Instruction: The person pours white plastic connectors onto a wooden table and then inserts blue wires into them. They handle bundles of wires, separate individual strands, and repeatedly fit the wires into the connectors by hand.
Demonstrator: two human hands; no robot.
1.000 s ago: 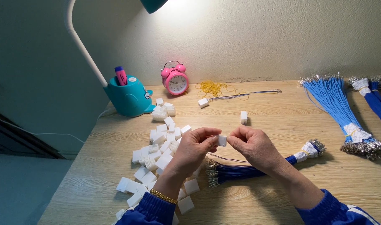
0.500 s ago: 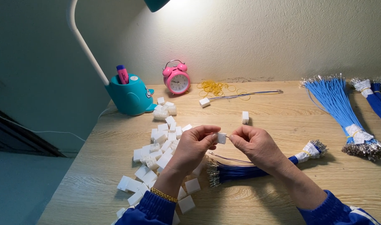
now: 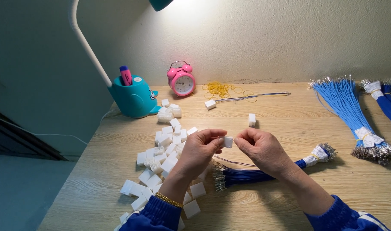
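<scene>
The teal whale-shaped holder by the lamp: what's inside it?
A pink marker with a purple cap sticks out of the teal holder. Its opaque wall hides anything deeper inside.

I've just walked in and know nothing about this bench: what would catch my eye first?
Probably the two hands at centre, the left hand and right hand pinching one small white block between them. Left of them sprawls a heap of white blocks. At the back, a pink alarm clock stands beside a teal lamp base.
</scene>
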